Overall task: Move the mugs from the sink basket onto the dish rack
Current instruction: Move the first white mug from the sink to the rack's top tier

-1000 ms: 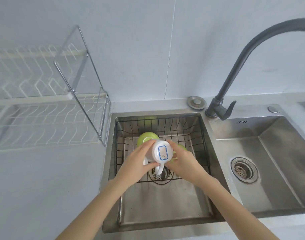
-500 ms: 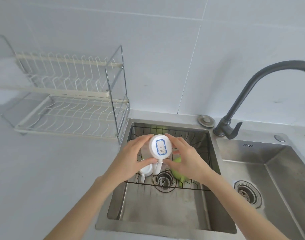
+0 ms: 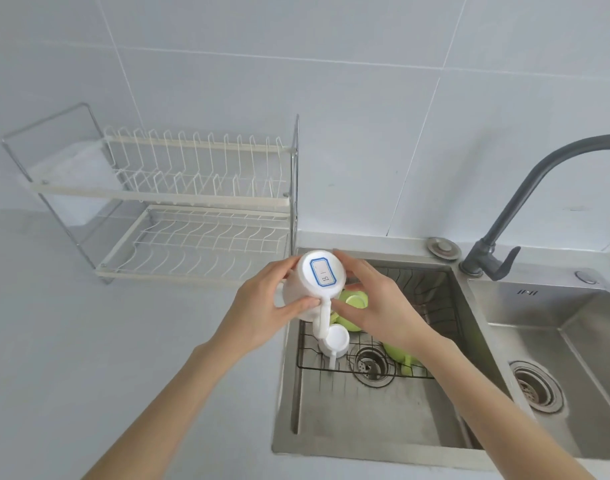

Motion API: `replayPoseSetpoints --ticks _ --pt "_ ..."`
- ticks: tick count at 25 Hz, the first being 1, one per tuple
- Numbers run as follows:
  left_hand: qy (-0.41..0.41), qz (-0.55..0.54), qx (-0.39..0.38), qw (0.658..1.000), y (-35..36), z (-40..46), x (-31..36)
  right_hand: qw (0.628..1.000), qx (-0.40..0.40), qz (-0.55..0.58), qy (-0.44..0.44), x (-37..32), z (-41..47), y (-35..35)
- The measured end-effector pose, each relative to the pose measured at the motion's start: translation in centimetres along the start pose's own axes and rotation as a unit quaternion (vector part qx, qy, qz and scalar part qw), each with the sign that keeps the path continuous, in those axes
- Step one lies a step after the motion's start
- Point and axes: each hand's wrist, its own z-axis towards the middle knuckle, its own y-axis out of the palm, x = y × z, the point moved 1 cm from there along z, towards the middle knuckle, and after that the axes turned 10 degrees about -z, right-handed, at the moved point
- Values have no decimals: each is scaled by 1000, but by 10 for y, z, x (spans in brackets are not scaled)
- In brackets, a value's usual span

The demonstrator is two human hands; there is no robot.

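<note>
A white mug (image 3: 314,285) with a blue-edged label on its base is held upside down above the left rim of the sink, its handle pointing down. My left hand (image 3: 262,306) grips its left side and my right hand (image 3: 376,306) holds its right side. Below, the black wire sink basket (image 3: 435,299) holds another white mug (image 3: 336,341) and two green mugs (image 3: 353,304), one (image 3: 398,353) partly hidden by my right forearm. The two-tier dish rack (image 3: 179,216) stands on the counter to the left of the sink, with nothing on its shelves.
A dark grey faucet (image 3: 511,220) arches over the divide between the two steel basins. The right basin (image 3: 556,341) has an open drain. A round metal cap (image 3: 442,247) sits on the ledge behind the sink. White tiled wall behind.
Both hands have lifted the white mug out of the basket and carried it up and left toward the rack. My view has turned left, bringing the whole rack into sight.
</note>
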Motion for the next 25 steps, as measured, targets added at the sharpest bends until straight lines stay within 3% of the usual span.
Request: replayPoseSetpoints --ticks 10,19,25 --pt "57 -1 -30 998 -81 18 7 998 42 -38 -15 -71 41 -1" --pt "152 51 15 987 -148 92 44 993 80 -64 -52 -120 118 -50" --pt "144 77 11 986 -182 149 55 990 69 -107 -65 -129 182 -76"
